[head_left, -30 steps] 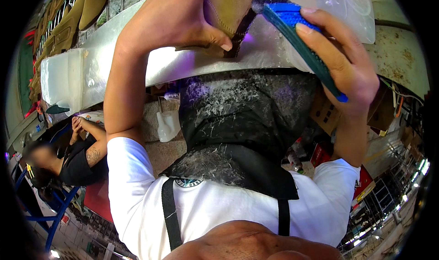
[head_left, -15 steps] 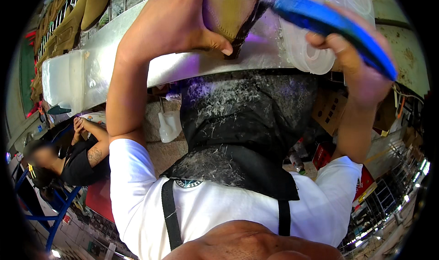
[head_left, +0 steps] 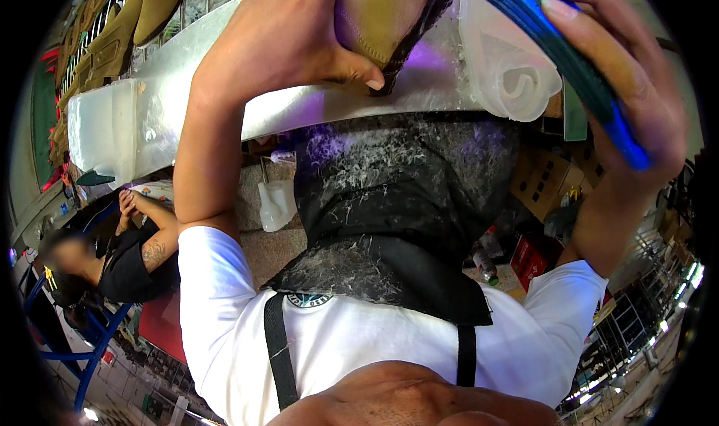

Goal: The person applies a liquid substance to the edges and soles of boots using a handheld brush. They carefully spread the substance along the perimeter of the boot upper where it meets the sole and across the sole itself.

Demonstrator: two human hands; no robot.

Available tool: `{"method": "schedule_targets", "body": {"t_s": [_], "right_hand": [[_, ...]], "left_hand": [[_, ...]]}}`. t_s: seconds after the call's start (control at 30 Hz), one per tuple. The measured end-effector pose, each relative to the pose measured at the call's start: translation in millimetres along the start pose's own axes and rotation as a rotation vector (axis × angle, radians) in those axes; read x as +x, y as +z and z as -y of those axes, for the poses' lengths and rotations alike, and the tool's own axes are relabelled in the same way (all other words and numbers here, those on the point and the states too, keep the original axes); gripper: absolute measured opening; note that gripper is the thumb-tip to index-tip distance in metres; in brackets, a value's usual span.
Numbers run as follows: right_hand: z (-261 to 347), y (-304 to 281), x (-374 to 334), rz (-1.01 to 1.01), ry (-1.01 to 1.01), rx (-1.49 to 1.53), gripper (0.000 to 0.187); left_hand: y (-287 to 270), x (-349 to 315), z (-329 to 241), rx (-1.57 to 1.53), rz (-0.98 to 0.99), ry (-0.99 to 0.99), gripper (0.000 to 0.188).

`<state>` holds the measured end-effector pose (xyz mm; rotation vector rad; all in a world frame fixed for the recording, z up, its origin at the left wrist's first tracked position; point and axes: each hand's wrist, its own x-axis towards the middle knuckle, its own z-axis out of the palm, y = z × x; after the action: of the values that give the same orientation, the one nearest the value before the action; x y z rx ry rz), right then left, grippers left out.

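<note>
At the top of the head view my left hand (head_left: 299, 48) is closed around a brown shoe (head_left: 382, 18). The shoe has a khaki middle, stitching and a dark edge; its pointed end faces me, with my thumb at that tip, and its far part is cut off by the frame. My right hand (head_left: 636, 74) grips a long, curved, blue-handled tool (head_left: 565, 48). The tool's far end reaches the shoe's dark right edge at the top of the view, where its working tip cannot be made out. Beneath the shoe lies a metal bench top (head_left: 277, 115).
Translucent plastic containers stand at the bench's right (head_left: 517, 81) and left end (head_left: 101, 138). Brown shoes (head_left: 120, 37) fill a wire rack at upper left. A white bottle (head_left: 275, 205) hangs below the bench. Another person (head_left: 142, 254) sits at left. Cardboard boxes (head_left: 543, 179) are at right.
My right hand has moved right and slightly up with the blue-handled tool, and its grip is turned. My left hand and the shoe have barely moved.
</note>
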<state>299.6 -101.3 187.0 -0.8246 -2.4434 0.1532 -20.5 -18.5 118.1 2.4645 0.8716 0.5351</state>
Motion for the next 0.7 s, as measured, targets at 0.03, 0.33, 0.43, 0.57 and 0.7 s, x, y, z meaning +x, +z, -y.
{"method": "schedule_targets", "body": {"t_s": [0.03,0.33,0.43,0.57,0.7], "right_hand": [[1.5,3.0,-0.2,0.000,-0.009,-0.002,0.033],[20.4,45.1,-16.5,-0.061,0.119,0.062,0.035],[26.3,68.2,-21.3,-0.144,0.142,0.087,0.035],[26.1,82.3,-27.8,-0.205,0.131,0.201,0.035],[28.4,96.9,-35.5,-0.227,0.137,0.195,0.034]], "left_hand": [[-0.2,-0.2,-0.5,0.005,-0.003,0.003,0.164],[-0.6,5.3,-1.8,-0.025,-0.011,0.020,0.163],[-6.4,1.6,-14.8,-0.005,0.017,-0.095,0.163],[-2.3,2.2,-7.6,-0.008,-0.015,-0.080,0.163],[-0.2,1.6,-3.3,0.049,-0.042,-0.012,0.165]]}}
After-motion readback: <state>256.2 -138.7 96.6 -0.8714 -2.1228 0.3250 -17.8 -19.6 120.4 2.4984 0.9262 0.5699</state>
